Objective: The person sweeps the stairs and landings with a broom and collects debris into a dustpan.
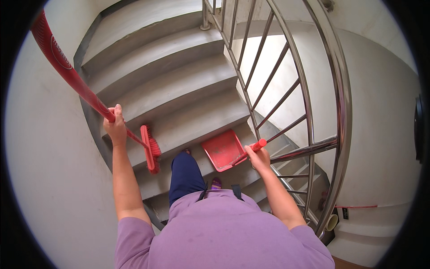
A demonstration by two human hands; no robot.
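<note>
My left hand [116,127] is closed around the red handle [75,80] of a broom, which slants from the upper left down to the stairs. Below and to the right of that hand, the red broom head [147,149] has its bristles turned right, over a concrete step. My right hand [258,157] grips the upright red handle of a dustpan, near the railing. The red plastic dustpan [223,151] lies just left of this hand, over the step by my feet, with grey dirt or stains on its surface. A gap separates broom head and dustpan.
Curved concrete stairs [168,77] rise ahead, with more steps at the lower right. A stainless-steel railing [342,101] with slanting bars runs along the right. The white wall [50,151] borders the left side. One sandalled foot [216,183] shows below the dustpan.
</note>
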